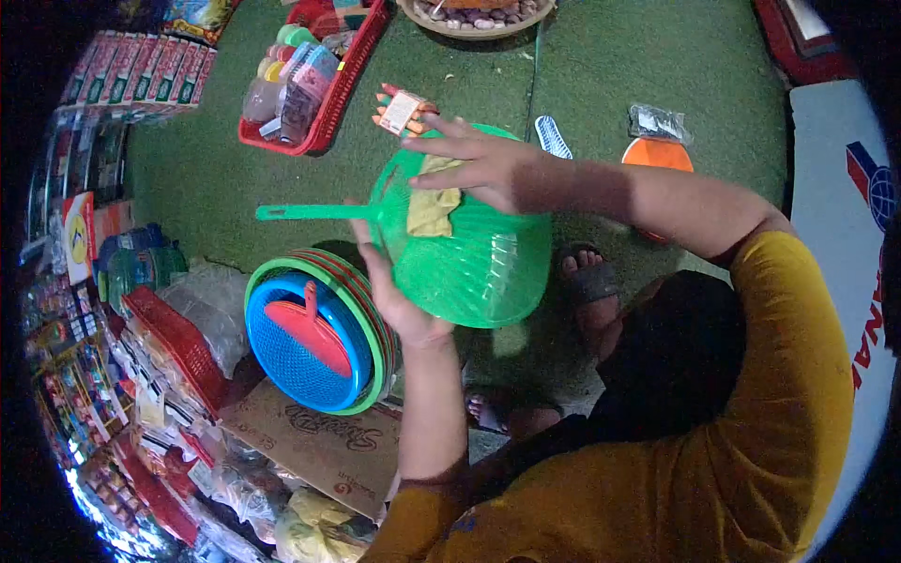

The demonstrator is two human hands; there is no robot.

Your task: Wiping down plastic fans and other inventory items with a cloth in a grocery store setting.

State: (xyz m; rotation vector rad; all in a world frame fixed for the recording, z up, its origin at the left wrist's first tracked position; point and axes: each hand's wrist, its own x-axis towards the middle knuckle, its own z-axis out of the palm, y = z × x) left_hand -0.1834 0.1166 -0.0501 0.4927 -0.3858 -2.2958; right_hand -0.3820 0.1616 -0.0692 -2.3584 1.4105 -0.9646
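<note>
A green plastic dustpan-like scoop with a slotted handle is held up in front of me, its handle pointing left. My left hand supports it from below and behind at its lower left edge, the fingers partly hidden by the scoop. My right hand lies over its upper part with the fingers spread, against a folded yellow cloth on the green surface. Whether the fingers pinch the cloth cannot be told. Below left stands a stack of round plastic basins and strainers, with a small red scoop in the top blue one.
A red basket with lidded containers lies on the green mat, near a labelled bundle of orange-tipped items. A bowl of shallots is at the top, an orange disc to the right, a cardboard box below, packed goods at left.
</note>
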